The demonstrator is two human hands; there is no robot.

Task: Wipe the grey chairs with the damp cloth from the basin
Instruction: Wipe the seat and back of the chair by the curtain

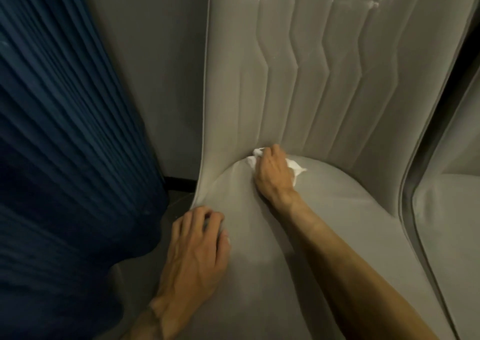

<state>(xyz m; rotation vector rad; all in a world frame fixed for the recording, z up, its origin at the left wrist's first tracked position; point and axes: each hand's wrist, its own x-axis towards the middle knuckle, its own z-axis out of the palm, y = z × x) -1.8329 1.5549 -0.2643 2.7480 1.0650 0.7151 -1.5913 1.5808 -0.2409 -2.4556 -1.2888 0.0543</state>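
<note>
Right hand [272, 176] clenched round the white damp cloth [297, 167], wad pushed into the crease where the seat [337, 209] of the grey chair [259, 274] meets the quilted backrest [311, 79]. Cloth ends poke out on both sides of the fist. Probably bunched so it gets down into the seam, where dirt collects

Left hand [194, 248] sits on the seat's left front edge, fingers curled over the rim. Looks like a brace for the lean-in and to stop the chair shifting under wipe pressure

2nd grey chair [452, 222] just beside on the right, untouched as far as I can tell. Blue pleated curtain [65, 131] close on the left, limits elbow room. Basin not in view
</note>
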